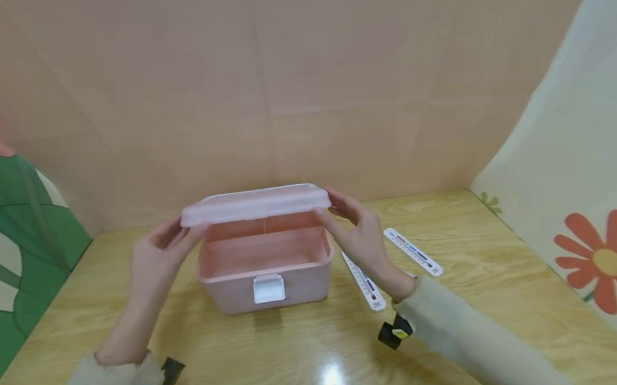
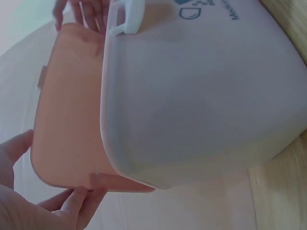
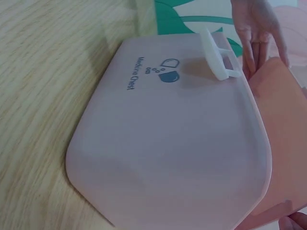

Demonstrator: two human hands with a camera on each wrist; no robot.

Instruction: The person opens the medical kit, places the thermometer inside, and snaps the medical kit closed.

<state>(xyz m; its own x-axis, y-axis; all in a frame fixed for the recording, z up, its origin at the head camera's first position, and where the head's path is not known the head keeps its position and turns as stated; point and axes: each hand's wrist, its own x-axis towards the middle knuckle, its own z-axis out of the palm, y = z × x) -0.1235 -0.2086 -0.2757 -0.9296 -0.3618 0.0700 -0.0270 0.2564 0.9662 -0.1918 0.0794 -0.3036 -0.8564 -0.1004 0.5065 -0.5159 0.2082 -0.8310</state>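
Observation:
A pink medicine box [image 1: 304,284] stands on the table with its lid [image 1: 258,206] raised partway and tilted over the opening. My left hand [image 1: 155,260] holds the lid's left end, thumb at the near edge. At the other end, my right hand [image 1: 363,235] grips the lid between thumb and fingers. A white latch [image 1: 270,289] sits on the front wall, and the box's pink inside shows below the lid. In the right wrist view, "Medicine Chest" lettering [image 3: 136,72] and a capsule print [image 3: 169,75] mark the box front.
Two white thermometer strips lie right of the box: one thermometer [image 1: 376,300] partly under my right forearm, another thermometer [image 1: 413,252] farther right. A tan cloth backdrop [image 1: 343,102] rises behind the table [image 1: 481,269]. Flowered cloth [image 1: 607,263] hangs at the right, green-patterned cloth [image 1: 28,215] at the left.

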